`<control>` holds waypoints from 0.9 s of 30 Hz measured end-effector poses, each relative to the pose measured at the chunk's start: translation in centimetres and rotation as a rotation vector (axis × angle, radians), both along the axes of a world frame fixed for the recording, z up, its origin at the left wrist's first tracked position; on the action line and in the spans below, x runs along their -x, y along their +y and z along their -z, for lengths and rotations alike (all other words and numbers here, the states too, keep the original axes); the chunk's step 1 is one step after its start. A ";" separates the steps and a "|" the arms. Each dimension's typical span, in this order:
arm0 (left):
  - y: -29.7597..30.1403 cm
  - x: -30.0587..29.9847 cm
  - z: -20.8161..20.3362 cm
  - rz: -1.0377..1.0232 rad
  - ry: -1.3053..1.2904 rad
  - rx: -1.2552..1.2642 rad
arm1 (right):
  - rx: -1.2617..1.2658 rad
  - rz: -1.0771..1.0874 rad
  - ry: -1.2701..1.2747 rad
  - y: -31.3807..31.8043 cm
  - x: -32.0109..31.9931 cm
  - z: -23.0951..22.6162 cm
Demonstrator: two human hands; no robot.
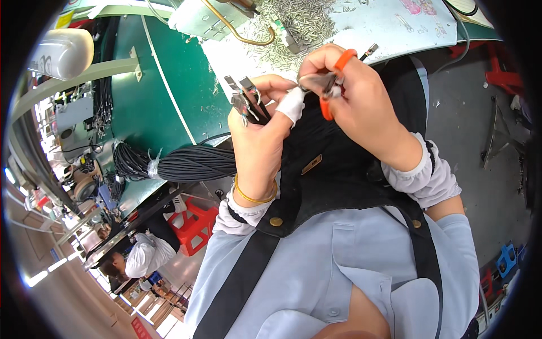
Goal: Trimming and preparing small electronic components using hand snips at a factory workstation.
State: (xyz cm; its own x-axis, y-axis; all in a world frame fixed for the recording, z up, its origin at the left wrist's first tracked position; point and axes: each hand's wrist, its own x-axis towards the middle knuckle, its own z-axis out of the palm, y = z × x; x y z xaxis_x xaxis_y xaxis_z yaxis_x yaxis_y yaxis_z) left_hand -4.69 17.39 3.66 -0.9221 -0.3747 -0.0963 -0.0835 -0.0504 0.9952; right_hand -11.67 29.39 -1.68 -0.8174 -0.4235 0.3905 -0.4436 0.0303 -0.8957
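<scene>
My left hand (257,127) is closed around several black cables (257,113). Their ends, with dark connectors (248,86) and short coloured wires, stick up between thumb and fingers. White wrapping (291,105) covers the left thumb. In my right hand (361,99) is a pair of pliers (320,83) with orange handles, its jaws pointing left. The jaw tips meet the left thumb and fingertips; what lies between them is too small to make out. Another dark connector (370,51) pokes out beyond the right hand.
Many small metal pieces (305,28) lie heaped on the pale work surface (367,42), beside a machine with a bent brass-coloured tube (248,40). A tied bundle of black cables (192,164) crosses the green table (169,85). Red stools (195,226) and another person (148,254) are at left.
</scene>
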 end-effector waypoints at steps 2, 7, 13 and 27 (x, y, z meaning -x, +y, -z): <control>0.0 0.0 -0.1 -0.033 -0.095 -0.185 | 0.069 -0.004 -0.079 -0.1 -0.1 0.2; -0.4 -0.3 0.0 -0.099 -0.103 -0.309 | 0.076 -0.106 -0.349 0.6 -0.4 -1.4; -0.3 -0.5 -0.4 -0.121 -0.034 -0.266 | -0.401 -0.121 -0.057 2.5 -0.1 -2.8; -0.2 -0.4 -0.7 -0.103 -0.020 -0.122 | -0.360 -0.502 -0.438 2.4 0.4 -3.1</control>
